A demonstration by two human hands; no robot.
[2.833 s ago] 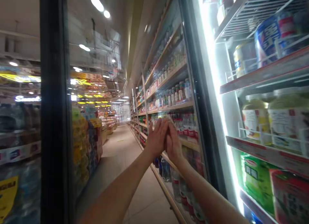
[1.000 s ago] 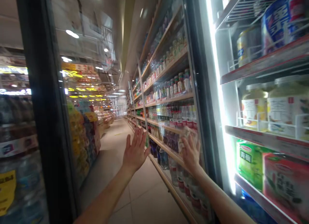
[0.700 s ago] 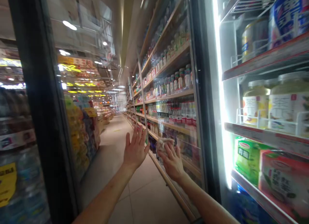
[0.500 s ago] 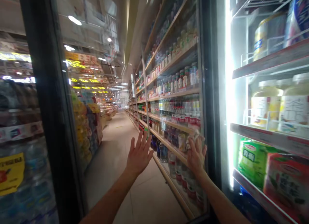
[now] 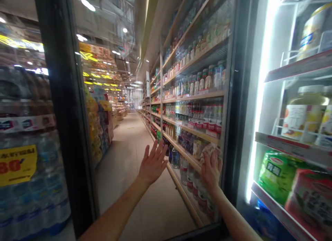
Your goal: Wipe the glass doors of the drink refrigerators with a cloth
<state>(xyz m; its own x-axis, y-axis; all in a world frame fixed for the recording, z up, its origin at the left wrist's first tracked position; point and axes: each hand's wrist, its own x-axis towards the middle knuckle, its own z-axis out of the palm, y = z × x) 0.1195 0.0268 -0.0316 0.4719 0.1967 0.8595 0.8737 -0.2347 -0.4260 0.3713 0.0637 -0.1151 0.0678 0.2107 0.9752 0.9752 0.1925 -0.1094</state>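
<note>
I face the open glass door (image 5: 124, 95) of a lit fridge and see the shop aisle through it. My left hand (image 5: 153, 164) lies flat on the glass with its fingers spread, holding nothing. My right hand (image 5: 211, 170) presses a crumpled pale cloth (image 5: 209, 149) against the glass close to the door's dark right edge (image 5: 230, 130). The two hands are about a hand's width apart at the same height.
The door's black left frame (image 5: 64, 113) stands upright at left. At right the fridge shelves (image 5: 293, 147) hold jars, cans and green and red packs. Through the glass are drink shelves (image 5: 192, 95), a tiled aisle floor (image 5: 129, 158) and bottled water (image 5: 31, 185).
My right hand swept the cloth across the glass, left and then back right to the door's edge, where it now rests. My left hand stayed flat. The view shifted slightly.
</note>
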